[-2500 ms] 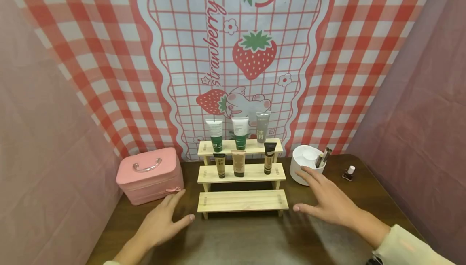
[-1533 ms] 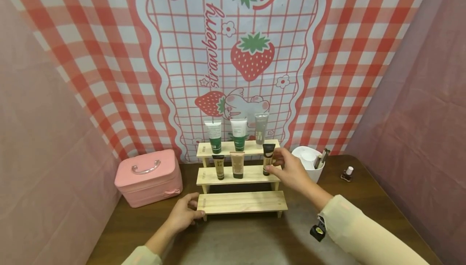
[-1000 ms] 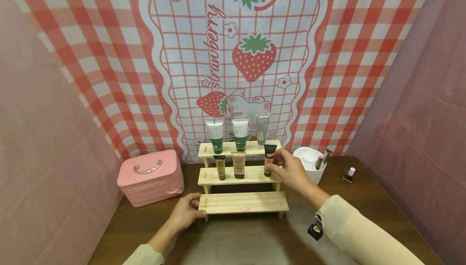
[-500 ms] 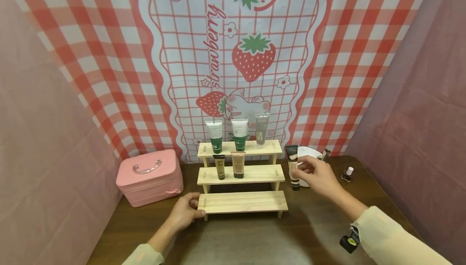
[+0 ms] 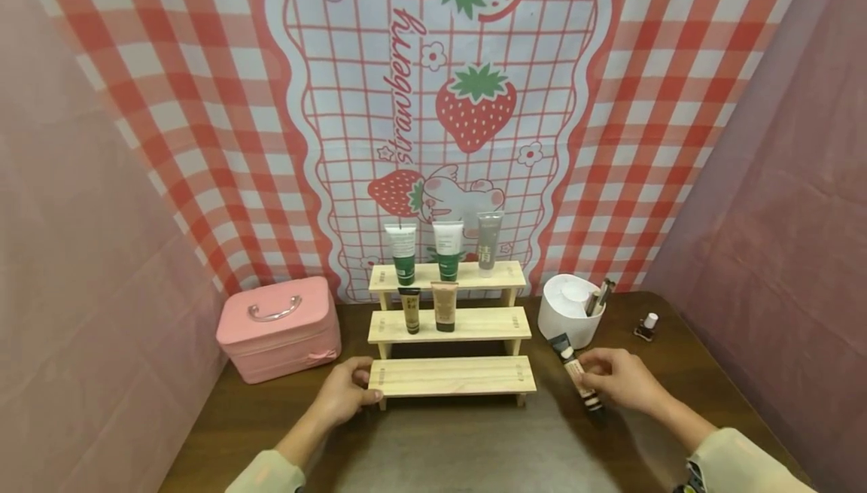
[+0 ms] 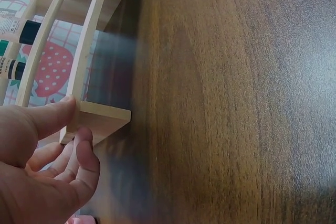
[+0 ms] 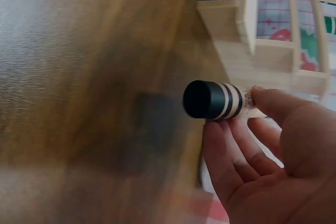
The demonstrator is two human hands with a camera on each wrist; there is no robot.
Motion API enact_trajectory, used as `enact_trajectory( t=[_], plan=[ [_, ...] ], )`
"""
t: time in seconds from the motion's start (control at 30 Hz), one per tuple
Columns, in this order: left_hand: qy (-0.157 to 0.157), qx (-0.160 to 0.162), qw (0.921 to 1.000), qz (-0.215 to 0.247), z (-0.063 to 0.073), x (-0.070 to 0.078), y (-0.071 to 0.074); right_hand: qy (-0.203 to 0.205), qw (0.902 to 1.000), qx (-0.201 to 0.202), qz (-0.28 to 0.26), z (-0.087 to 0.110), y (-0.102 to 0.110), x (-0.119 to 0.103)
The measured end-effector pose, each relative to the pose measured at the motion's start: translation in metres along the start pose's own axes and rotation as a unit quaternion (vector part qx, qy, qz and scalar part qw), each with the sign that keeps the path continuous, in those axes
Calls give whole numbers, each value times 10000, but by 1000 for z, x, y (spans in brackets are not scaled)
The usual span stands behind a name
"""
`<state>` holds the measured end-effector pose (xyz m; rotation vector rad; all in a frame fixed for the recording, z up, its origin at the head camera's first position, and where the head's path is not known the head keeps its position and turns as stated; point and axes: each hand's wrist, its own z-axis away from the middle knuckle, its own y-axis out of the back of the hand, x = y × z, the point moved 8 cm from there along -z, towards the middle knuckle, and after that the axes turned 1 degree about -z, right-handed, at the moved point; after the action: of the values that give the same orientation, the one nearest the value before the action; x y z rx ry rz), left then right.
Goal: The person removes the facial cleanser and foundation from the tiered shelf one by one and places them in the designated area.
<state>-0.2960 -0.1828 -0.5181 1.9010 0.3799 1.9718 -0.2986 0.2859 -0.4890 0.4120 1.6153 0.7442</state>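
Note:
In the head view my right hand pinches a black-and-beige squeeze tube in front of the white round container. The tube is tilted, its flat end up and to the left; its black striped cap shows in the right wrist view. With thumb and fingers, my left hand grips the left end of the lowest step of a three-step wooden display stand. On the middle step stand a small gold tube and a beige tube. The top step bears two green-and-white tubes and a grey tube.
A pink case with a metal handle stands at the left. To the right of the stand is a white round container holding brushes. A nail polish bottle stands farther right on the dark wooden table.
My left hand has come to the stand and taken hold of its lowest step. The right hand has taken the black-and-beige tube off the middle step and moved it right and down, tilting it.

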Motion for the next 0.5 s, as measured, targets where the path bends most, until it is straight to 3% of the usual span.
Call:
enact_trajectory(
  t=[0.2, 0.5],
  plan=[
    [82, 37, 10000, 29, 0, -2, 0, -141, 9992, -351, -97, 4, -16, 18],
    [105, 49, 9999, -3, 1, -2, 1, -230, 9991, -342, 85, 1, -27, 26]
  ],
)
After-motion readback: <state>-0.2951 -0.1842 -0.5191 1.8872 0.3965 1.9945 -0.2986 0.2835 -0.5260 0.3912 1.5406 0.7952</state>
